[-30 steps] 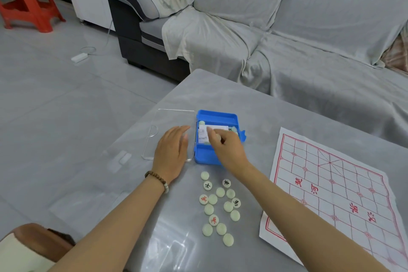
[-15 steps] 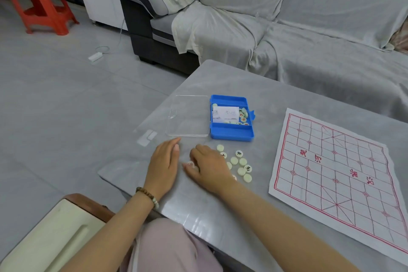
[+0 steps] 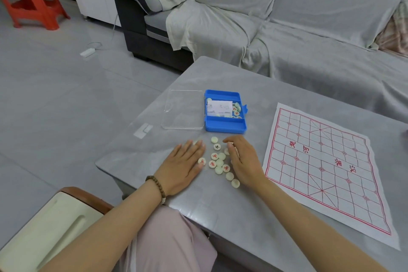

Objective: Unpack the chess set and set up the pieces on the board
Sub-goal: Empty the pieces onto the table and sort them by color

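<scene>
Round cream discs before me
My left hand flat on glossy table; right hand curled over discs, grip unclear.

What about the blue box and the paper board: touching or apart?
Apart. The head view shows bare table between the blue box and the paper board.

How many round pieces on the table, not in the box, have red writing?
4 red-lettered pieces, all between the hands: one at the edge of the left hand, two mid-cluster, one beside the right hand. The hands may hide more.
</scene>
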A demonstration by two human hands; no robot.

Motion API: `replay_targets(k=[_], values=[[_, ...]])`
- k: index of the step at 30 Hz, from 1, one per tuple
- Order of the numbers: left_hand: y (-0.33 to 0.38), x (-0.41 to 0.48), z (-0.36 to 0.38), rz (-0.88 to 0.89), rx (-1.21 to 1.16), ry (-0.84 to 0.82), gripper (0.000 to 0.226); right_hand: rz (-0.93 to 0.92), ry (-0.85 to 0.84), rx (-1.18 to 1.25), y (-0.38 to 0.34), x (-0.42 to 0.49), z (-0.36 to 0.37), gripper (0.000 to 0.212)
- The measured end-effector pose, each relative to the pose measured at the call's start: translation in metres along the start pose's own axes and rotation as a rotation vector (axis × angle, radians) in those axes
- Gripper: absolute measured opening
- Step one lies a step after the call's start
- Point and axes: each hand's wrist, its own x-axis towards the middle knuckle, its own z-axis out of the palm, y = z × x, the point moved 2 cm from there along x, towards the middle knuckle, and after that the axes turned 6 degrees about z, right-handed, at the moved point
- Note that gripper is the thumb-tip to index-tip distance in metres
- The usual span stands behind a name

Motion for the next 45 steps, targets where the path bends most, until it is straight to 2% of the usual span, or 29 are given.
replay_targets(k=[5,11,14,18,23,25,26,29,32,35,39,42,45], values=[[0.006,0.022,0.001,-0.002,0.032,-0.061,0.083,0.031,0.015,0.010,0.010,-0.002,-0.001,0.028],[0.009,0.037,0.002,0.001,0.019,-0.062,0.079,0.074,0.021,0.044,0.012,0.013,-0.017,0.029],[0.003,0.043,-0.014,-0.014,-0.092,0.033,0.085,0.027,0.063,0.060,0.011,0.036,-0.026,0.026],[-0.020,0.078,-0.037,-0.138,-0.215,0.236,0.056,-0.038,0.044,-0.033,0.009,0.086,-0.028,0.028],[-0.042,0.123,-0.043,-0.307,-0.390,0.266,0.052,0.124,-0.082,-0.193,0.017,0.154,-0.023,0.053],[-0.042,0.133,-0.043,-0.305,-0.426,0.273,0.052,0.142,-0.125,-0.296,0.023,0.167,-0.019,0.046],[-0.041,0.137,-0.043,-0.304,-0.450,0.283,0.052,0.150,-0.126,-0.275,0.025,0.170,-0.019,0.036],[-0.037,0.144,-0.044,-0.328,-0.571,0.337,0.053,0.167,-0.103,0.020,0.025,0.169,-0.025,0.011],[-0.031,0.147,-0.052,-0.352,-0.712,0.432,0.052,0.112,-0.053,0.270,0.008,0.157,-0.050,0.007],[-0.013,0.150,-0.066,-0.368,-0.897,0.499,0.041,0.178,-0.049,0.524,-0.003,0.136,-0.077,0.008],[0.029,0.154,-0.078,-0.371,-1.218,0.517,0.016,0.236,-0.042,0.537,0.008,0.099,-0.112,0.009],[0.076,0.159,-0.083,-0.356,-1.323,0.521,0.023,0.278,-0.001,0.556,0.025,0.064,-0.145,0.016],[0.131,0.173,-0.082,-0.306,-1.379,0.456,0.033,0.308,0.092,0.524,0.052,0.031,-0.180,0.016]])
